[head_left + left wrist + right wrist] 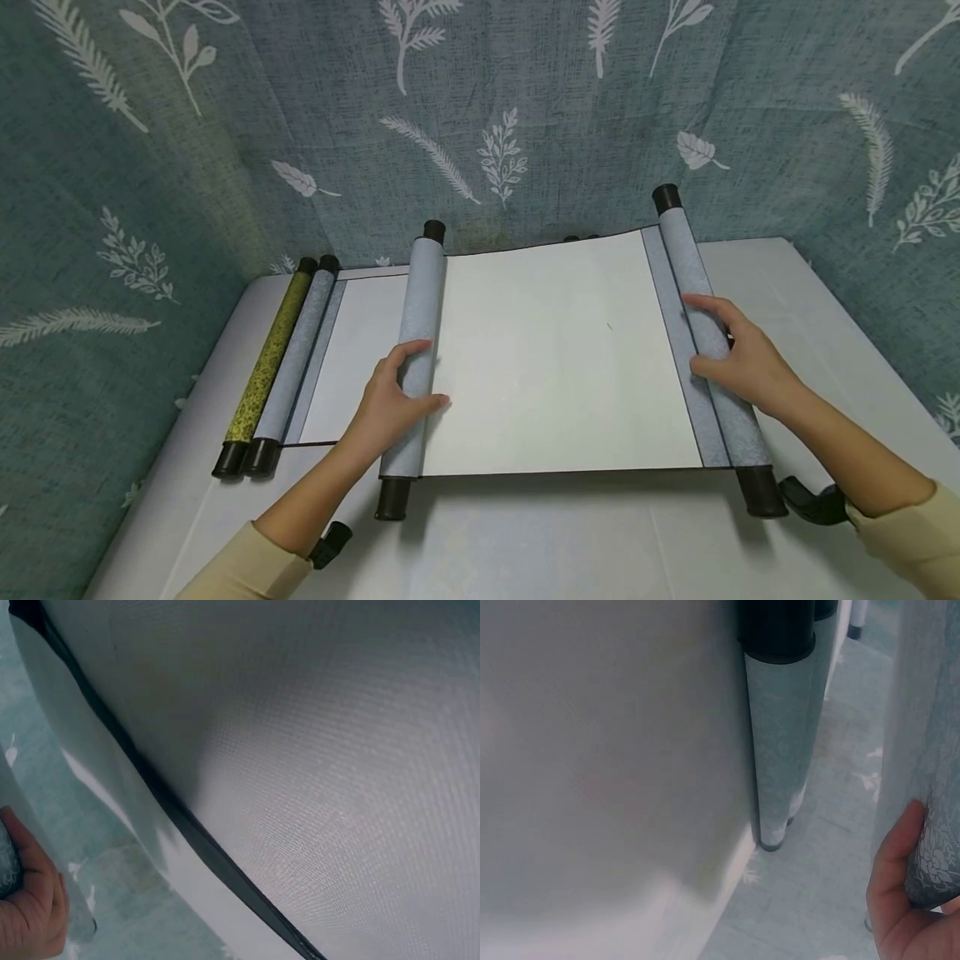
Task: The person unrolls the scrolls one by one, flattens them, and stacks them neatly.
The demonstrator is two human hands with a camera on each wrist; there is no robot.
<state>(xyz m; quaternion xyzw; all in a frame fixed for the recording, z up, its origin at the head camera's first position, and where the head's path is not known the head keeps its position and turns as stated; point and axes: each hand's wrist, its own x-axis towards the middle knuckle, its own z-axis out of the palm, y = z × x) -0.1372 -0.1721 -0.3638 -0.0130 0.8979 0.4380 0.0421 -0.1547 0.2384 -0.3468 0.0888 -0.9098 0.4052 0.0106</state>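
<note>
A hanging scroll with a blank white sheet (pixel 562 358) is spread between two pale blue-grey rolled ends with black caps. My left hand (pixel 390 396) holds the left roll (pixel 422 292), fingers on its outer side and thumb across onto the sheet side. On the other end, my right hand (pixel 742 354) grips the right roll (pixel 693 267) with thumb and fingers spread along it. In the left wrist view the left hand (pixel 34 907) shows at the lower left edge against a patterned roll. The right hand (pixel 900 892) curls round a floral-patterned roll in the right wrist view.
To the left, a yellow-green patterned roll (pixel 272 358) lies beside another blue-grey roll (pixel 296 358), whose white sheet (pixel 360 350) runs toward the held scroll. All lie on a white table (pixel 540 542). A teal leaf-print cloth (pixel 570 133) hangs behind and at both sides.
</note>
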